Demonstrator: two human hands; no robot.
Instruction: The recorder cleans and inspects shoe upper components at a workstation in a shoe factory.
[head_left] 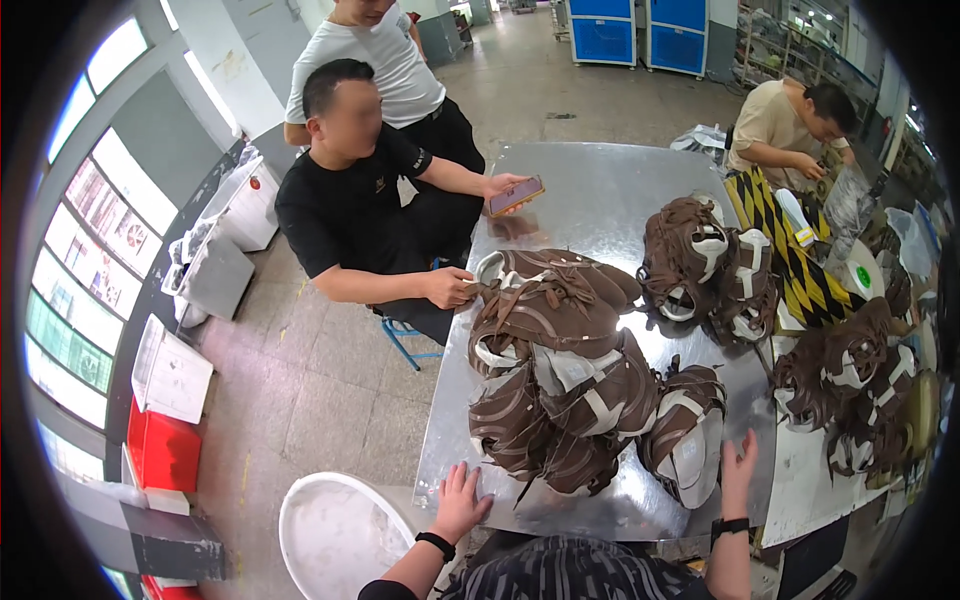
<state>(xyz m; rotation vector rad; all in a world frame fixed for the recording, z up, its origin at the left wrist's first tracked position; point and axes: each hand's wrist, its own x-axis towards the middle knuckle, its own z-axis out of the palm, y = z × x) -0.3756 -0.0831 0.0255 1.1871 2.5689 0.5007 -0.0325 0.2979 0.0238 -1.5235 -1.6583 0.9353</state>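
Observation:
My left hand (461, 500) rests flat near the table's front edge, fingers spread, with nothing in it. To its right, brown shoe uppers (545, 305) with pale grey trim and laces lie in a heap. My right hand (738, 462) is open, fingers apart and empty, just right of the nearest shoe upper (690, 430), whose pale underside faces me. A gap shows between that hand and the upper. All this lies on a shiny metal table (590, 170).
More brown uppers (690, 245) sit at the table's far right, others (850, 375) on a side bench. A person in black (350, 220) sits left, holding a phone (515, 195) and touching the heap. Another person (790, 130) works at far right. A white tub (340, 535) stands lower left.

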